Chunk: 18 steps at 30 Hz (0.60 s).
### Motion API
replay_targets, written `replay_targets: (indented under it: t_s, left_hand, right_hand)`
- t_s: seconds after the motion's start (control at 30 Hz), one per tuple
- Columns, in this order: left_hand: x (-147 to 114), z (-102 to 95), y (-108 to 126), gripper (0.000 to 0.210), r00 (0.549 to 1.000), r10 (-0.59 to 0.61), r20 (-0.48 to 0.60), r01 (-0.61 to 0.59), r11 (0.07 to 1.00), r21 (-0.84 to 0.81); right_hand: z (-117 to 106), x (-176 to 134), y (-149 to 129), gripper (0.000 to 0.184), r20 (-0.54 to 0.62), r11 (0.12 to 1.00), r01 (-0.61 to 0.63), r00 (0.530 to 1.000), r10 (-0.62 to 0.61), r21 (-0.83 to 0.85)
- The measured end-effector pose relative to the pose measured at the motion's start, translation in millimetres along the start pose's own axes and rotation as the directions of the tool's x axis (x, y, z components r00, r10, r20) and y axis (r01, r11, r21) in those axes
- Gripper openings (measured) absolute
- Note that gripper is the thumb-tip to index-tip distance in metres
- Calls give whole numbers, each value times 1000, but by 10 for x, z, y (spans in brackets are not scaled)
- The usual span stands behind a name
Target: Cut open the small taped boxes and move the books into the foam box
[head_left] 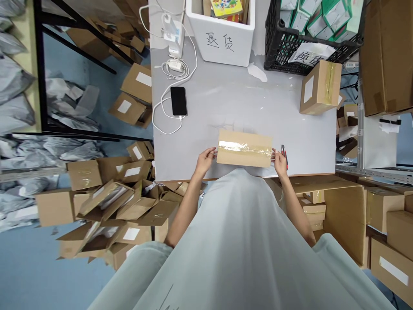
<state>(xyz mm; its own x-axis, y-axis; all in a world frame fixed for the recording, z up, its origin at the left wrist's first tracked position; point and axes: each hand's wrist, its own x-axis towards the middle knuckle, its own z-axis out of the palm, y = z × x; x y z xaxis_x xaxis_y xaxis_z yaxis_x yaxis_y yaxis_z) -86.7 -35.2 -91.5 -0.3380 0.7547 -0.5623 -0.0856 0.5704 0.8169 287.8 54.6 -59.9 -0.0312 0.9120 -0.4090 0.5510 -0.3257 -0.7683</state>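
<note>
A taped cardboard box [244,156] lies crosswise near the table's front edge, with a shiny strip of clear tape along its top. At its left end, my left hand [205,161] holds it with the fingers against the side. My right hand [279,162] grips the opposite end, its fingers partly hidden behind the box. Right beside that hand is a red and black utility knife [284,156], partly covered by the hand.
On the grey table [219,103] are a charging phone [178,101], a power strip [176,41], a white bin [222,45], a black crate [290,54] and another cardboard box [319,90]. Opened boxes [129,211] pile up left; a large carton [345,215] stands below right.
</note>
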Motion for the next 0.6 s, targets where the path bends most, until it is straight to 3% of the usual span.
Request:
replay_targets:
  t_s: [0.07, 0.17, 0.23, 0.47, 0.6]
  left_hand:
    - [-16, 21, -88, 63, 999, -13, 31, 12, 1000, 24]
    - [-79, 115, -174, 70, 990, -12, 144, 6, 999, 44]
    - [-125, 174, -197, 73, 982, -7, 190, -3, 999, 50]
    - [-157, 115, -13, 71, 983, 130, 132, -140, 988, 68]
    - [-107, 71, 169, 63, 980, 192, 56, -199, 961, 194]
  right_hand:
    - [25, -65, 118, 74, 42, 999, -38, 998, 37, 19]
    - [100, -172, 229, 70, 199, 1000, -21, 980, 17, 14]
    - [151, -213, 254, 70, 228, 1000, -16, 973, 11, 22]
    - [94, -172, -10, 74, 130, 992, 74, 988, -86, 98]
    - [17, -92, -308, 67, 45, 989, 146, 988, -145, -31]
